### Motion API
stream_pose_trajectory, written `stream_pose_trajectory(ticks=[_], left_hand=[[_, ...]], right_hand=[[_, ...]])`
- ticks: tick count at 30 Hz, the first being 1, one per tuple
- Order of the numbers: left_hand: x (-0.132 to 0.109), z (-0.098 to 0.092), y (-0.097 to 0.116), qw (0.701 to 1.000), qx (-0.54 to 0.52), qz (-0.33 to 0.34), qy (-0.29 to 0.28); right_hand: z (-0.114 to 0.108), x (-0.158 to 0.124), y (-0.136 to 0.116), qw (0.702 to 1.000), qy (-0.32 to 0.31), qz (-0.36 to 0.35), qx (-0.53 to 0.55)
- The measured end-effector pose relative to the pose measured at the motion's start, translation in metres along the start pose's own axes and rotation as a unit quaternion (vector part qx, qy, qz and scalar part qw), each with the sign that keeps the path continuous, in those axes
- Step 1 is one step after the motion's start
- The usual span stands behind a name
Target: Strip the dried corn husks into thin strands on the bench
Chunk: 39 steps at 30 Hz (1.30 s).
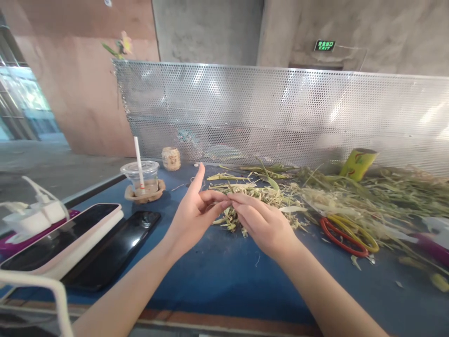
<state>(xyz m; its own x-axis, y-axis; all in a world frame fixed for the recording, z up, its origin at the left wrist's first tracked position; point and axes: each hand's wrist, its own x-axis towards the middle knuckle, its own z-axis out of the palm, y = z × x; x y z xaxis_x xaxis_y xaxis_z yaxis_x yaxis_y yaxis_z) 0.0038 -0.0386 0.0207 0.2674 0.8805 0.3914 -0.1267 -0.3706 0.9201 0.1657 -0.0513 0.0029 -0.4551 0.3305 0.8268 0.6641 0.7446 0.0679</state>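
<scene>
My left hand [196, 210] and my right hand [263, 220] meet over the middle of the blue table, fingertips touching. The left one pinches between thumb and forefinger, with its other fingers curled and one digit pointing up. My right hand is closed in a pinch against it. A small greenish bit shows at the fingertips, but what they hold is too small and hidden to make out. Just behind and below lies a heap of dry plant scraps [277, 199], pale and green, with thin stalks [226, 177] at its back.
Right: more dried plants [396, 192], red ring [340, 241], yellow ring [361, 231], a yellow-green cylinder [358, 164]. Left: clear cup with straw [140, 173], woven pot [171, 158], black phone [115, 248], pink-edged phone [66, 238], white chargers [35, 217]. A perforated metal screen [231, 107] stands behind.
</scene>
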Motion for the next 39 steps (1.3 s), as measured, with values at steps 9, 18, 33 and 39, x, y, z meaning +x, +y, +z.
stream_pose_trajectory(ticks=[9, 18, 33, 39], left_hand=[[0.000, -0.002, 0.001, 0.998, -0.032, -0.038, -0.043], [-0.003, -0.001, -0.004, 0.999, -0.004, 0.037, -0.010], [0.002, -0.001, -0.002, 0.997, -0.050, 0.016, 0.052], [0.002, 0.000, -0.005, 0.996, -0.016, 0.024, 0.081]], right_hand=[[-0.007, 0.005, -0.007, 0.990, -0.030, 0.085, 0.109], [-0.001, 0.003, -0.003, 0.997, 0.022, 0.006, 0.077], [-0.005, 0.009, 0.002, 0.976, 0.024, 0.060, 0.206], [-0.007, 0.008, 0.004, 0.968, -0.033, 0.073, 0.240]])
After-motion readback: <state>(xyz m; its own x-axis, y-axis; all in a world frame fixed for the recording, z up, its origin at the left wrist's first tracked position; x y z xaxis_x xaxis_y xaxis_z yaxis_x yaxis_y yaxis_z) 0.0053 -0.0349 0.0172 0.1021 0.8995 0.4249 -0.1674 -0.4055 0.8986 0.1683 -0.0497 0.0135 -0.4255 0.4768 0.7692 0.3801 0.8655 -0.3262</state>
